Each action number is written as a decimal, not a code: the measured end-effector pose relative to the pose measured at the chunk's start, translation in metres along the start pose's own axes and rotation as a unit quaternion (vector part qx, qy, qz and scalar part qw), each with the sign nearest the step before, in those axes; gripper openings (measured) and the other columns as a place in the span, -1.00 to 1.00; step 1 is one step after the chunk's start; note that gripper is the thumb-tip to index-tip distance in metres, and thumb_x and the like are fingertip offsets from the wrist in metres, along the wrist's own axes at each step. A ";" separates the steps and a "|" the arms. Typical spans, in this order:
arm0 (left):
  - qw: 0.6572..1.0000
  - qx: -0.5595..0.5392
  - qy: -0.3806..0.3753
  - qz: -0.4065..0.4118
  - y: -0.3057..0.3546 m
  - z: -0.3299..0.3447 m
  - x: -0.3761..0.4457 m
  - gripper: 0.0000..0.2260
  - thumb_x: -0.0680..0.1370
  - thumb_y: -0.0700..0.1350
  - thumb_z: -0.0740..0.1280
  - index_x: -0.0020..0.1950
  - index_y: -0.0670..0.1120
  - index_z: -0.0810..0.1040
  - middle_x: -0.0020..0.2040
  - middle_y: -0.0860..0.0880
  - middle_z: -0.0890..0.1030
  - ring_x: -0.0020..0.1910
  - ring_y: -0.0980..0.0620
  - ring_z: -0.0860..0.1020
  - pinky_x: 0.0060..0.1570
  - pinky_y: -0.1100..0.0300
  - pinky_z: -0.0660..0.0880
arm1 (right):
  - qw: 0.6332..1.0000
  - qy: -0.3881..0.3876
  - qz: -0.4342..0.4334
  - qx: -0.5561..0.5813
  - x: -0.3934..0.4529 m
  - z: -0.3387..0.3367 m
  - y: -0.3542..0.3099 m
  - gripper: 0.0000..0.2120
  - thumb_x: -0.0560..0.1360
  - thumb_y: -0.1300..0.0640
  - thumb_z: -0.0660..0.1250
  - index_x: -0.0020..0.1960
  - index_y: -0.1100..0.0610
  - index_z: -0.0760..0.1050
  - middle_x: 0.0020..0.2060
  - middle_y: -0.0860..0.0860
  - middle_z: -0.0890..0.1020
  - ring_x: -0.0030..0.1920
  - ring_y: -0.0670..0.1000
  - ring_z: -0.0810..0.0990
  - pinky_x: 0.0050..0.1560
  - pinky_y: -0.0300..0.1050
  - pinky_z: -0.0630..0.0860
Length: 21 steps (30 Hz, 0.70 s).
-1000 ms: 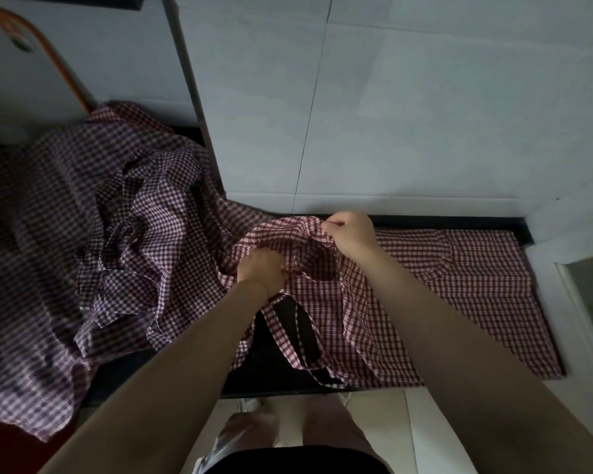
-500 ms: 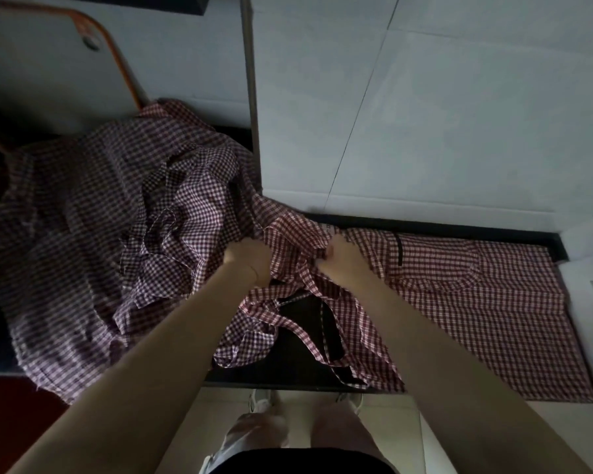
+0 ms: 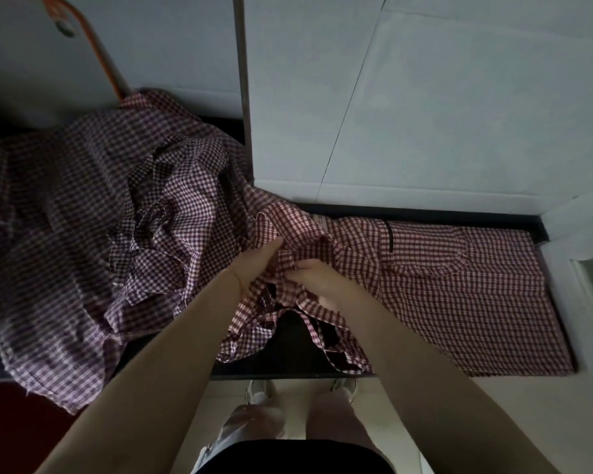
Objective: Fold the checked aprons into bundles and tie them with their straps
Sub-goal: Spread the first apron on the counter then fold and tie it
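**Both hands bunching a red checked apron at the middle of the dark surface**

The red checked apron [image 3: 459, 285] lies spread along the right part of the dark surface [image 3: 288, 340], its far edge against the back wall and its right end close to the right-hand corner. Its left part is gathered up into a crumpled bunch near the middle of the surface, and that is where both hands meet. The left hand [image 3: 257, 265] comes in from the near edge, its fingers [image 3: 271, 246] reaching up under a fold and closed on the cloth. The right hand [image 3: 317, 282] sits just beside it, nearly touching, fingers curled into the same bunch and pinching the fabric. Below the hands, narrow checked straps [image 3: 319, 333] hang in loops over the near edge of the surface, some trailing across the bare dark patch.

A small white label [image 3: 319, 221] shows on the apron near the back edge, and a short dark strip [image 3: 389, 239] sits on the flat part further right.

To the left, a large heap of checked aprons [image 3: 83, 227] in a darker, purplish tone covers the left half of the surface and spills over its near edge. The heap touches the apron being worked on.

Behind everything stands a pale tiled wall [image 3: 424, 114], with an orange-rimmed board [image 3: 93, 53] leaning at the far left corner. The person's legs and white shoes [image 3: 260, 391] are visible on the floor below the near edge.
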<state>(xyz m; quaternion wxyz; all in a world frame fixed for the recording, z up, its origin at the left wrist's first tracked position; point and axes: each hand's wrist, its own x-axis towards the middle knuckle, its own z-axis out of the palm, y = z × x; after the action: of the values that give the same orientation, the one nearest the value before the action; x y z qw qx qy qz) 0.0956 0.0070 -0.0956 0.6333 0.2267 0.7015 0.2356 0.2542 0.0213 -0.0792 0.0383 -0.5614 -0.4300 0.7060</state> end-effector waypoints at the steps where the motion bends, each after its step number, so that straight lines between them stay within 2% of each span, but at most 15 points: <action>1: 1.000 0.022 0.007 0.006 0.002 -0.005 0.002 -0.40 0.39 0.29 0.44 0.16 -0.19 0.62 0.06 -0.13 0.67 0.06 -0.11 0.63 0.25 0.03 0.51 | 0.999 -0.026 0.010 -0.040 -0.001 0.003 -0.002 -0.81 0.59 0.11 0.34 0.13 0.19 0.61 0.06 0.09 0.69 0.10 0.09 0.64 0.14 -0.08 0.58; 3: 0.991 0.124 0.026 0.031 0.003 -0.016 0.009 -0.61 0.45 0.09 0.49 0.02 -0.23 0.66 -0.10 -0.12 0.67 -0.08 -0.07 0.63 0.09 0.11 0.56 | 0.990 -0.059 0.040 -0.120 -0.002 0.006 -0.004 -0.62 0.58 -0.05 0.36 0.23 0.22 0.55 0.19 0.09 0.62 0.20 0.11 0.59 0.07 -0.06 0.61; 5: 0.962 0.272 0.013 0.030 0.005 -0.026 0.009 -0.72 0.45 0.02 0.49 -0.07 -0.20 0.63 -0.19 -0.09 0.61 -0.18 -0.02 0.57 -0.14 0.17 0.53 | 0.980 -0.040 0.053 -0.188 -0.002 0.003 -0.005 -0.42 0.57 -0.16 0.31 0.35 0.29 0.46 0.28 0.09 0.53 0.24 0.13 0.57 -0.13 -0.16 0.62; 6: 0.930 0.367 0.004 0.014 0.006 -0.031 0.009 -0.74 0.43 0.02 0.49 -0.10 -0.16 0.61 -0.19 -0.08 0.59 -0.19 0.00 0.56 -0.20 0.19 0.50 | 0.974 -0.004 0.037 -0.224 0.000 0.000 -0.004 -0.46 0.58 -0.16 0.28 0.29 0.29 0.51 0.23 0.10 0.57 0.14 0.12 0.62 -0.19 -0.17 0.61; 7: 0.889 0.458 -0.006 -0.011 0.008 -0.034 0.004 -0.78 0.42 0.01 0.49 -0.13 -0.13 0.59 -0.17 -0.07 0.59 -0.18 0.01 0.56 -0.21 0.20 0.50 | 0.966 0.044 0.006 -0.256 0.002 -0.005 -0.002 -0.58 0.60 -0.11 0.26 0.13 0.26 0.58 0.08 0.09 0.64 -0.03 0.08 0.66 -0.20 -0.16 0.60; 8: 0.848 0.529 0.001 -0.026 0.010 -0.035 0.000 -0.81 0.41 -0.02 0.48 -0.13 -0.12 0.59 -0.16 -0.05 0.59 -0.17 0.01 0.56 -0.19 0.20 0.53 | 0.950 0.099 -0.027 -0.294 0.004 -0.010 0.001 -0.67 0.62 -0.04 0.24 -0.07 0.21 0.58 -0.14 0.05 0.64 -0.23 0.03 0.62 -0.23 -0.15 0.56; 9: 0.815 0.579 0.027 -0.020 0.011 -0.034 -0.003 -0.81 0.42 -0.04 0.47 -0.07 -0.11 0.59 -0.13 -0.03 0.60 -0.13 0.00 0.58 -0.14 0.18 0.55 | 0.927 0.157 -0.052 -0.336 0.006 -0.016 0.005 -0.71 0.62 0.03 0.22 -0.21 0.15 0.49 -0.29 0.00 0.54 -0.36 -0.02 0.50 -0.26 -0.13 0.48; 10: 0.805 0.589 0.071 0.009 0.012 -0.031 -0.006 -0.78 0.46 -0.04 0.43 0.02 -0.13 0.60 -0.07 -0.04 0.61 -0.06 -0.03 0.59 -0.08 0.15 0.55 | 0.902 0.208 -0.064 -0.373 0.008 -0.020 0.010 -0.72 0.62 0.07 0.21 -0.26 0.11 0.40 -0.35 -0.02 0.44 -0.40 -0.05 0.39 -0.30 -0.13 0.40; 11: 0.817 0.563 0.118 0.039 0.012 -0.026 -0.005 -0.76 0.51 -0.03 0.36 0.09 -0.14 0.58 0.01 -0.05 0.62 0.00 -0.06 0.59 -0.06 0.12 0.53 | 0.882 0.247 -0.066 -0.396 0.008 -0.023 0.014 -0.73 0.62 0.09 0.20 -0.26 0.09 0.35 -0.37 -0.03 0.39 -0.41 -0.07 0.33 -0.33 -0.15 0.34; 13: 0.870 0.447 0.189 0.091 0.013 -0.014 -0.001 -0.72 0.58 0.00 0.25 0.16 -0.15 0.54 0.09 -0.10 0.60 0.04 -0.12 0.58 -0.07 0.08 0.51 | 0.863 0.292 -0.061 -0.408 0.007 -0.028 0.023 -0.78 0.62 0.10 0.19 -0.21 0.09 0.36 -0.35 -0.04 0.39 -0.39 -0.08 0.33 -0.35 -0.17 0.31; 16: 0.930 0.328 0.149 0.070 0.010 0.001 0.011 -0.64 0.57 0.06 0.26 0.21 -0.19 0.52 0.10 -0.12 0.60 0.05 -0.12 0.56 0.03 0.03 0.55 | 0.860 0.285 -0.026 -0.422 0.005 -0.034 0.037 -0.84 0.61 0.01 0.24 -0.03 0.10 0.42 -0.27 -0.04 0.47 -0.32 -0.09 0.43 -0.31 -0.18 0.36; 18: 0.946 0.285 0.144 0.053 0.004 0.006 0.017 -0.69 0.57 0.02 0.27 0.15 -0.18 0.56 0.09 -0.12 0.61 0.04 -0.10 0.57 0.09 0.02 0.56 | 0.860 0.246 0.012 -0.447 0.001 -0.037 0.045 -0.73 0.57 -0.10 0.30 0.04 0.11 0.43 -0.18 -0.03 0.53 -0.22 -0.05 0.50 -0.26 -0.17 0.38; 20: 0.945 0.240 0.203 0.086 0.003 0.010 0.018 -0.78 0.58 -0.03 0.24 0.01 -0.14 0.57 0.04 -0.13 0.62 -0.01 -0.11 0.57 0.08 0.00 0.54 | 0.850 0.229 0.034 -0.473 -0.002 -0.039 0.052 -0.64 0.53 -0.14 0.36 0.10 0.12 0.43 -0.04 0.01 0.57 -0.08 0.02 0.56 -0.15 -0.15 0.41; 21: 0.936 0.219 0.251 0.109 0.005 0.010 0.017 -0.79 0.60 -0.03 0.21 0.00 -0.13 0.56 0.03 -0.14 0.63 -0.01 -0.14 0.57 0.09 -0.02 0.53 | 0.845 0.232 0.039 -0.480 -0.002 -0.040 0.055 -0.59 0.51 -0.14 0.39 0.17 0.13 0.42 0.04 0.03 0.57 0.01 0.05 0.58 -0.08 -0.13 0.45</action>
<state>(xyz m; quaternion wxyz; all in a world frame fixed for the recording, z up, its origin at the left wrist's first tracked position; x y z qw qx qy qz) 0.1037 0.0214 -0.1068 0.3415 0.3689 0.8427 0.1928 0.3113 0.0080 -0.1141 -0.1649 -0.6731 -0.6720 0.2612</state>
